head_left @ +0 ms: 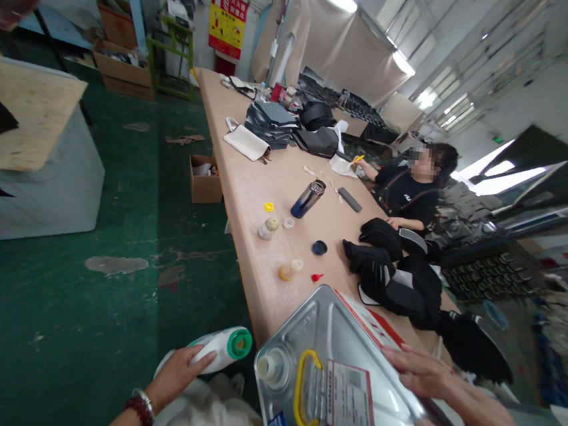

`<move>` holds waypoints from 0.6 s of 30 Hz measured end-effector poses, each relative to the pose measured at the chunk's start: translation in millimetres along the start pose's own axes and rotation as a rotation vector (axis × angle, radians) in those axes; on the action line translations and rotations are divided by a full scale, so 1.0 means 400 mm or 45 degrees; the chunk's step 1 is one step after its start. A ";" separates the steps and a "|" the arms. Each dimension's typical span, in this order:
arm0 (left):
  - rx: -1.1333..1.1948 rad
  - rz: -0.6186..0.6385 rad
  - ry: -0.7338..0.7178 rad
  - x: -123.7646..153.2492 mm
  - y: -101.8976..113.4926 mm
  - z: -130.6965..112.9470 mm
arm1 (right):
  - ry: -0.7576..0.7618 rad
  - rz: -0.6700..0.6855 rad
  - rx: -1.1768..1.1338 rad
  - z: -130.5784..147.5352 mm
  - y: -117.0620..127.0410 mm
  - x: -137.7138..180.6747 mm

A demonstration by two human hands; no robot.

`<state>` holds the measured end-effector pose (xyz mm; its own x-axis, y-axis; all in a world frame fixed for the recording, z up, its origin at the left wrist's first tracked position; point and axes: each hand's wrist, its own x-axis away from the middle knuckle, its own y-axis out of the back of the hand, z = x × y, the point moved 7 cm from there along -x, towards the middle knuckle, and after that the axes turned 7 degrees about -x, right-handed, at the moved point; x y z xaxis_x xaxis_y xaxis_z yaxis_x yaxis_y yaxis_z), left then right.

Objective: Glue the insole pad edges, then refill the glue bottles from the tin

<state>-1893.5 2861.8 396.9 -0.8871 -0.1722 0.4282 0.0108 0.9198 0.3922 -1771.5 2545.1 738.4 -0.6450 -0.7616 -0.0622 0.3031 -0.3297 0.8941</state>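
My left hand point(181, 374) is wrapped around a white plastic bottle point(217, 354) with an open green neck, tilted toward the can. Against the side of a large rectangular metal can point(352, 340) presses my right hand point(466, 405), its fingers partly blurred. The can is tilted, and its white spout point(272, 367) sits near the bottle's mouth but apart from it. A yellow carrying handle point(308, 391) and a printed label lie on the can's top. I see no liquid coming out of the spout.
On the long table point(257, 284) stand a steel thermos point(308, 198), a small bottle point(268, 227) and several loose caps. Black fabric pieces point(403, 278) lie at the right. A co-worker point(411, 188) sits across the table. A cardboard box point(205, 180) is on the green floor.
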 end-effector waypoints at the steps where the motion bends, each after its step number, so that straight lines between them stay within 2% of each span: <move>1: -0.005 0.002 0.001 0.001 -0.002 0.001 | 0.007 0.021 -0.006 0.002 0.007 -0.023; 3: -0.010 0.010 0.003 0.005 -0.004 0.002 | 0.037 0.085 -0.062 0.011 0.009 -0.080; 5: -0.003 0.027 0.008 0.010 -0.005 -0.003 | 0.009 0.225 -0.096 0.011 -0.013 -0.136; 8: 0.026 0.037 0.024 0.018 -0.002 -0.011 | 0.047 0.322 -0.203 0.019 -0.046 -0.190; 12: 0.019 -0.005 0.052 0.028 0.008 -0.006 | 0.168 0.498 -0.366 0.034 -0.085 -0.181; 16: -0.018 -0.015 0.075 0.035 0.009 0.009 | 0.094 0.598 -0.483 0.029 -0.092 -0.162; 18: -0.037 -0.003 0.074 0.037 0.008 0.012 | 0.131 0.596 -0.507 0.039 -0.089 -0.174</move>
<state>-1908.9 2863.8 400.5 -0.8587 -0.1951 0.4739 0.0231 0.9090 0.4161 -1748.5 2618.6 717.8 -0.3156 -0.9189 0.2366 0.7885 -0.1152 0.6042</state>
